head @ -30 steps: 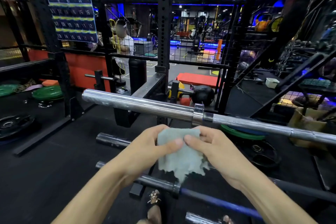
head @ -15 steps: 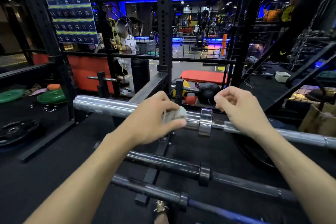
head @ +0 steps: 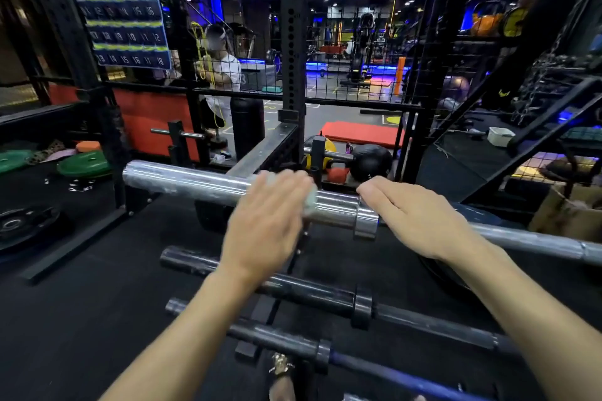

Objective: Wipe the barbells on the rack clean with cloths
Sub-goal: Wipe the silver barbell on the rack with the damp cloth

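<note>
Gym, free-weights corner. A chrome barbell (head: 202, 184) lies across the top of a horizontal rack, two darker barbells (head: 309, 291) racked below it. Black perforated power-rack upright (head: 293, 42) directly behind, wire mesh partition around it. Green bumper plates (head: 83, 164) and a black weight plate (head: 22, 223) lie on black rubber flooring. A kettlebell (head: 337, 172) and a black medicine ball (head: 371, 161) sit past the rack, a red exercise mat (head: 358, 133) beyond them. Exercise machines stand farther back under blue strip lighting.

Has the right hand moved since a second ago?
Yes. The right hand has left the cloth and risen to the top barbell, now resting just right of its collar.
</note>
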`<state>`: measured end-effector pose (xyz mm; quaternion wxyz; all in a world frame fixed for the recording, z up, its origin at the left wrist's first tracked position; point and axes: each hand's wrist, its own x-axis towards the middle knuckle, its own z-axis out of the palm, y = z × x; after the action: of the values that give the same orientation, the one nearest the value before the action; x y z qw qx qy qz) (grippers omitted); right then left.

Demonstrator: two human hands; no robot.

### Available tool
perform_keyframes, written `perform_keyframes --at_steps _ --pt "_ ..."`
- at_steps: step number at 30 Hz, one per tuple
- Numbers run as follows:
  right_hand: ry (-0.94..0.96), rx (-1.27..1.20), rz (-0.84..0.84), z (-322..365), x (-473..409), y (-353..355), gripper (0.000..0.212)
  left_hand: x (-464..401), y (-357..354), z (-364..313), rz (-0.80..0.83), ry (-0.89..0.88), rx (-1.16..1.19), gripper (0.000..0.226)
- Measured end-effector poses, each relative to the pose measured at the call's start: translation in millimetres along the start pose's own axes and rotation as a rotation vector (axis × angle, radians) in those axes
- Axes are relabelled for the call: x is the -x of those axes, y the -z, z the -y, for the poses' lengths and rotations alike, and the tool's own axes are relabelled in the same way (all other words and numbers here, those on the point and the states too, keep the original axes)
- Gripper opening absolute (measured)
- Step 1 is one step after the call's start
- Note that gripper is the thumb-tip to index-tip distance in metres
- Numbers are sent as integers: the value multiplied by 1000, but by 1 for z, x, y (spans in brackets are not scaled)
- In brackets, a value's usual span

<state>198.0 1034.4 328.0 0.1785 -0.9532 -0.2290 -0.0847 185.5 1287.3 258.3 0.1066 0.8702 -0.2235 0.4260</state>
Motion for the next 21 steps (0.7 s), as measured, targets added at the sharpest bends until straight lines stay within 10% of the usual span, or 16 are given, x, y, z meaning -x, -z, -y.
perform_keyframes --at_steps 4,11,17,21 --pt "7 26 -20 3 0 -4 45 9 1 6 -188 387 21 41" --pt "-12 40 -75 4 -2 -4 52 4 -21 -43 -83 -33 59 45" --pt "-67 56 -41 5 -3 -6 56 -2 -1 -7 -298 448 167 33" --pt "-85 67 -11 8 -3 -5 60 0 -12 -77 -94 74 300 38"
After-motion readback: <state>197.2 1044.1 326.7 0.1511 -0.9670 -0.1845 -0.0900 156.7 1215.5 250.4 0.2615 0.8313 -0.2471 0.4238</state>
